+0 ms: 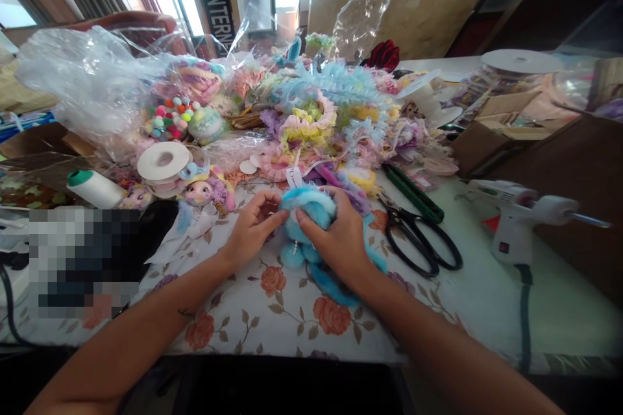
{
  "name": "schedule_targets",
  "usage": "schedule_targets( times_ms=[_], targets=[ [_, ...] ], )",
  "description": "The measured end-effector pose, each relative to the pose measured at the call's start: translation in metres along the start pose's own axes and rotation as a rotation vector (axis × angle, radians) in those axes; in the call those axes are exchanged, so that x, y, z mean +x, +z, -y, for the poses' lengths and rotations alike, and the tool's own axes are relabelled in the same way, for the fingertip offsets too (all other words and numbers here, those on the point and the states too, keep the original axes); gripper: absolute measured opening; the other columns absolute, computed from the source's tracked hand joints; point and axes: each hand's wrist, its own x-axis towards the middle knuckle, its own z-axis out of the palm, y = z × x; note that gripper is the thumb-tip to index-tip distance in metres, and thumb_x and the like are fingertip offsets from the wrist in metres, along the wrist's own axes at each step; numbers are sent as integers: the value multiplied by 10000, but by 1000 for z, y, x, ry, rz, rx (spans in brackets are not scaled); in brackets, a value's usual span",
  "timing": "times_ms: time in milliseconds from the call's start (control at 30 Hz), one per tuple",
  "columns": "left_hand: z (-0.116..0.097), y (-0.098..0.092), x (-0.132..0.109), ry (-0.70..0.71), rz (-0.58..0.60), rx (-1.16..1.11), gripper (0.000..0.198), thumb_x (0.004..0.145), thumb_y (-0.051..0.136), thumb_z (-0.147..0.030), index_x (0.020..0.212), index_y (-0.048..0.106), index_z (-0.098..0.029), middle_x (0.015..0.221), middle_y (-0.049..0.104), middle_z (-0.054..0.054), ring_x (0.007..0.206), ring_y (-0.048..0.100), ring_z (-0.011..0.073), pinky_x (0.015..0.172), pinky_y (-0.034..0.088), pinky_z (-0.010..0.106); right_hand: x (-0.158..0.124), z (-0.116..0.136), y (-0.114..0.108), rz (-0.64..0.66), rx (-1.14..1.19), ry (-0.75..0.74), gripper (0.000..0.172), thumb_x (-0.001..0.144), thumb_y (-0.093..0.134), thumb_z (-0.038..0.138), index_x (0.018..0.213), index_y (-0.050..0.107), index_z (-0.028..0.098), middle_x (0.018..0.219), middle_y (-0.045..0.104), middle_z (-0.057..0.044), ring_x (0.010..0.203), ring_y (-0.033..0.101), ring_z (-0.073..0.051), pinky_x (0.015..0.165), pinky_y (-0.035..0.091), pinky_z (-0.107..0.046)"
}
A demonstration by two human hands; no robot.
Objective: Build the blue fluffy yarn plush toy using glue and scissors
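A fluffy blue plush doll (311, 211) with a strand of small white beads is held above the flowered tablecloth (253, 311). My right hand (341, 233) wraps round its right side, the thumb pressed on its front. At its upper left edge, my left hand (260, 224) pinches with bent fingers; whether it grips the plush itself or a small piece on it I cannot make out. A white tag (294, 176) sticks up behind the doll's top. Blue fuzzy strips (335, 285) hang below onto the cloth. The doll's right side is hidden by my right hand.
Black-handled scissors (423, 243) and a green cutter (413, 194) lie to the right. Beyond them sits a glue gun (530, 211). A ribbon spool (163, 162) and thread cone (95, 189) are at left. Ruffled trims (311, 120) and plastic bags (87, 78) heap up behind.
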Motion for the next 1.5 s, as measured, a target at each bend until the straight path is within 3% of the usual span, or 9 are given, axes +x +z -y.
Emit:
schedule_targets(
  times_ms=[367,500,633,767,867,967,1100,1267,1500],
  targets=[
    [2,-2,0,-14,-20,-30,345,782,811,-449,925,611,-208,746,575,-13,637,512,119,560,420,242,3,1,1,6,54,70,441,749,720,488,1085,585,237,958,741,-58,889,691,-292,808,546,-414],
    [4,-2,2,-60,-10,-141,381,778,830,-402,1029,632,-194,931,656,30,843,626,150,746,532,260,5,0,1,14,81,86,472,745,725,487,1107,555,234,1012,711,-69,915,670,-281,826,537,-416],
    [3,-9,5,-224,72,-304,456,810,799,-402,1185,603,-233,1104,668,56,882,673,182,739,598,319,10,-2,-5,-4,80,51,566,706,774,473,1152,509,248,1149,665,-83,1024,647,-283,865,531,-414],
    [0,-14,5,-289,180,-361,675,682,896,-246,1277,584,-301,1315,623,60,974,689,236,733,635,366,15,-4,-11,135,70,-41,542,689,828,436,1121,560,250,1104,690,-59,997,656,-270,835,536,-384],
    [-1,-14,3,-291,234,-315,590,616,917,-139,1144,673,-238,1182,699,54,969,697,242,792,623,369,15,-3,-12,261,88,-111,517,693,860,422,1121,633,239,1070,730,-52,982,681,-269,838,538,-376],
    [-2,-12,2,-322,288,-275,414,608,931,-177,969,728,-166,987,751,54,940,713,245,867,600,400,14,-2,-12,322,140,-132,554,715,864,452,1181,670,225,1148,746,-76,1055,692,-292,885,541,-391],
    [-5,-11,1,-407,270,-338,460,589,939,-175,999,732,-141,1008,778,76,1011,728,288,935,575,456,14,-2,-13,298,175,-127,599,764,821,480,1270,643,212,1281,706,-110,1152,666,-317,961,533,-428],
    [-3,-8,0,-383,197,-401,447,584,940,-168,984,745,-130,1018,793,93,1099,717,329,1048,506,492,13,-4,-11,351,159,-123,703,820,759,444,1428,499,205,1430,598,-146,1266,603,-338,1046,499,-475],
    [-1,-4,0,-385,141,-440,391,530,918,-96,892,776,-137,931,804,76,1023,748,303,1021,544,447,11,-7,-6,367,87,-154,728,802,736,329,1454,441,194,1453,573,-156,1311,568,-346,1104,452,-499]
  ],
)
